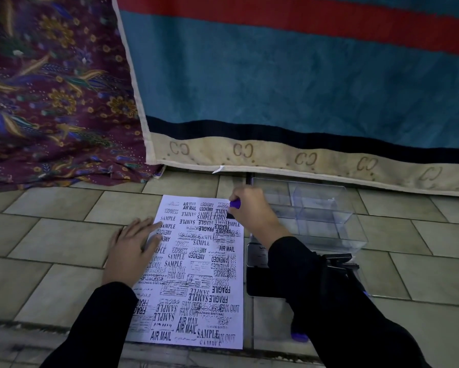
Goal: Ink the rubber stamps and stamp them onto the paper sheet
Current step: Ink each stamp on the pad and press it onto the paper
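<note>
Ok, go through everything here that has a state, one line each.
paper sheet: flat on the floor, nearly covered in prints.
left hand: open, pressing flat on the sheet's left edge.
right hand: gripping the purple-handled stamp.
purple-handled stamp: base down on the sheet's top right.
ink pad: open, partly behind the right sleeve.
clear box: looks empty.

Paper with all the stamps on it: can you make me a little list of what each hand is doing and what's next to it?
paper sheet: flat on the tiled floor, crowded with black stamp prints
left hand: fingers straight, pressing the sheet's left edge
right hand: grips a purple-handled stamp at the sheet's top right corner
right of sheet: clear plastic box; ink pad, partly hidden by the sleeve
behind: blue striped towel, floral cloth
</note>
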{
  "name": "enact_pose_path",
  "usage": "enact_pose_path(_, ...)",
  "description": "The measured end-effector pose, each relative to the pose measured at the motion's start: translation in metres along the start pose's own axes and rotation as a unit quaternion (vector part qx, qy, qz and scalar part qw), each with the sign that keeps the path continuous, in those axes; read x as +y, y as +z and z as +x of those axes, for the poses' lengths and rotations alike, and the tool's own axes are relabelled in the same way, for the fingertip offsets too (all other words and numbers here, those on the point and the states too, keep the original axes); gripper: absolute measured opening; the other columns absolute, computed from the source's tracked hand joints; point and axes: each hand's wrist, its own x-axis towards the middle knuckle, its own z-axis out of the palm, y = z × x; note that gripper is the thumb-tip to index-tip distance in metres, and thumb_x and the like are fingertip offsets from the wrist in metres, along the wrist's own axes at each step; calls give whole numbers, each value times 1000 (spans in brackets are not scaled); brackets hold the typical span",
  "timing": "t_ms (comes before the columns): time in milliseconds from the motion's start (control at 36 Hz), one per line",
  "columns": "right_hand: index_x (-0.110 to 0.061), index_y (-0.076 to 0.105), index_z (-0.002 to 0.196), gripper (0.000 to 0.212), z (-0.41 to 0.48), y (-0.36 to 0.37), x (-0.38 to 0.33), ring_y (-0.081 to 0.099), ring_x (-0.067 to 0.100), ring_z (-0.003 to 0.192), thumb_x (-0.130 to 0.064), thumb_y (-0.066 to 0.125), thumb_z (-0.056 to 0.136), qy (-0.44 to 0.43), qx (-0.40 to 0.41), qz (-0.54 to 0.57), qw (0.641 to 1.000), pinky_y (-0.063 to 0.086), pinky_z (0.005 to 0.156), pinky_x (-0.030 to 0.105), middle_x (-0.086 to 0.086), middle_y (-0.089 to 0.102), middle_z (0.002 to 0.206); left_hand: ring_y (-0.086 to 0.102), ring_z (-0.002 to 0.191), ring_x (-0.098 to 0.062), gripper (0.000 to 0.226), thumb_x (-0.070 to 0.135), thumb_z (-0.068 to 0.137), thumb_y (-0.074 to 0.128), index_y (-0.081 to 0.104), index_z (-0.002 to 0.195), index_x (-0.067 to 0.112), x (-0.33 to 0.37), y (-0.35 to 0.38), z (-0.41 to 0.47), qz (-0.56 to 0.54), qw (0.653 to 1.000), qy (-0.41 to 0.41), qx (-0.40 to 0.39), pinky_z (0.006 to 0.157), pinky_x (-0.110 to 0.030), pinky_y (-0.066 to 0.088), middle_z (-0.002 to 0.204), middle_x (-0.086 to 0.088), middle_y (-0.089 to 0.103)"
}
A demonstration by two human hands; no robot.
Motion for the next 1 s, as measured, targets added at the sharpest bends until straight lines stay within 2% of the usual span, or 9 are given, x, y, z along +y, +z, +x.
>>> enact_pose_path(361,0,69,95,14,7,-4,-1,60,26,94,-6,69,82,15,1,6,1000,52,84,36,15,63,104,38,137,-17,56,61,86,31,61,126,36,2,-1,-1,-2,1000,-2,1,111,-40,19,140,8,54)
enact_pose_path(528,-4,70,96,18,-11,6,2,60,25,93,-6,72,79,7,12,11,1000,50,78,28,13,63,104,38,137,-17,57,61,86,29,61,127,34,3,-2,-1,1,1000,2,3,110,-40,19,140,7,54)
enact_pose_path(694,0,69,99,17,2,0,-2,60,27,96,-4,68,83,22,10,16,1000,52,86,39,16,61,109,34,139,-15,58,63,87,26,57,129,38,3,-2,-3,9,1000,-3,-5,113,-42,17,143,9,50)
enact_pose_path(1000,-3,69,104,19,-10,10,3,59,29,93,-5,62,87,6,24,-11,1000,52,80,36,17,60,106,34,139,-15,59,64,85,26,58,128,38,2,-2,-2,8,1000,-9,-9,112,-40,17,143,11,50)
